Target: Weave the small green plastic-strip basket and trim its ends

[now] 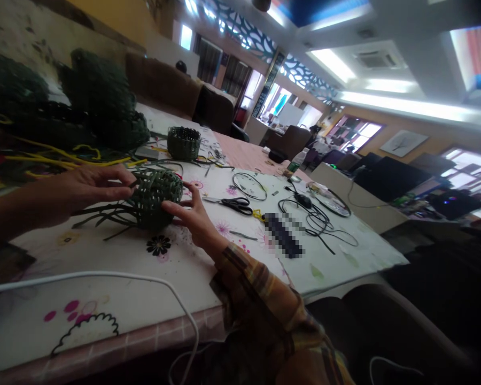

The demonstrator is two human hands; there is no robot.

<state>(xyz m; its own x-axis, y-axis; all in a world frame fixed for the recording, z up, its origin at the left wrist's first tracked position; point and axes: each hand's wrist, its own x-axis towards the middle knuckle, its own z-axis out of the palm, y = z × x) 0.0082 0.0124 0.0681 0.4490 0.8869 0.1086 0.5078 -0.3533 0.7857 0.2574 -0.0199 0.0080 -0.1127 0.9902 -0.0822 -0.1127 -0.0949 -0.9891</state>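
A partly woven green basket (156, 195) lies on its side on the flowered tablecloth, its loose strips fanning out to the left. My left hand (104, 184) pinches a green strip at the basket's left edge between thumb and fingertips. Around the right side of the basket, my right hand (190, 211) grips it, thumb in front and fingers behind. Black-handled scissors (237, 205) rest to the right of my right hand, with a yellow cord tied at the handle. A finished-looking small green basket (183, 143) stands upright just behind.
Large dark green bundles (100, 101) and yellow strips (64, 152) crowd the table's left back. A coiled strip (249, 185), black cable (316, 219) and plastic bottle (297, 162) lie or stand to the right. A white cable (104, 274) crosses the near table edge.
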